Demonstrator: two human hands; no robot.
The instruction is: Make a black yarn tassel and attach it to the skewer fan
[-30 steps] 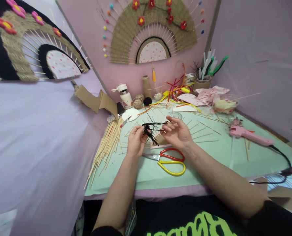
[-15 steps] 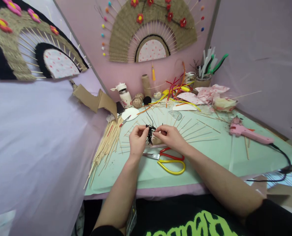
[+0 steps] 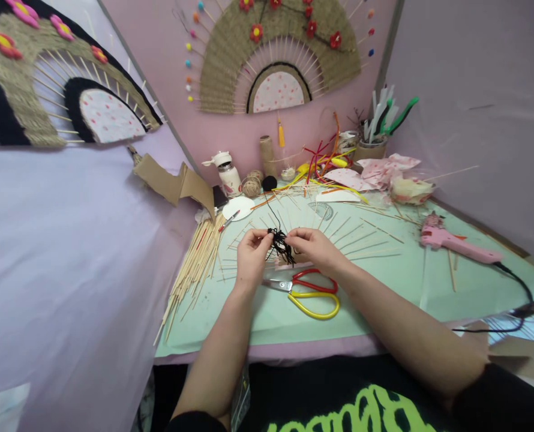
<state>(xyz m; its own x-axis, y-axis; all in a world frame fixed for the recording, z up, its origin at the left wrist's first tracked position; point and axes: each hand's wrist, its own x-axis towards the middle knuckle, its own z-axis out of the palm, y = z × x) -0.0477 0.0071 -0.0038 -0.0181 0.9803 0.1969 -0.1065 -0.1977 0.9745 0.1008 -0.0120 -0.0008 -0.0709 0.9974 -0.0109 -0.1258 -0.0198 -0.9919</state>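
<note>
Above the pale green desk [image 3: 361, 294], holding a loose black yarn bundle [image 3: 281, 246] with both hands. Gripping its upper left part between thumb and fingers of the left hand [image 3: 252, 255]; pinching strands at its right side with the closed fingertips of the right hand [image 3: 312, 247]. Can follow a single black strand from the bundle up to a black yarn ball [image 3: 269, 183] at the back. Just below the hands, can see scissors [image 3: 289, 286] lying flat, with one red and one yellow handle. To the left, can see many thin wooden sticks [image 3: 192, 276], near a white oval piece [image 3: 239, 209] and a pen [image 3: 229, 222]; well apart on the right, a pink glue gun [image 3: 456, 243]. On the back wall, can see a woven fan [image 3: 222, 78] with red flowers.
</note>
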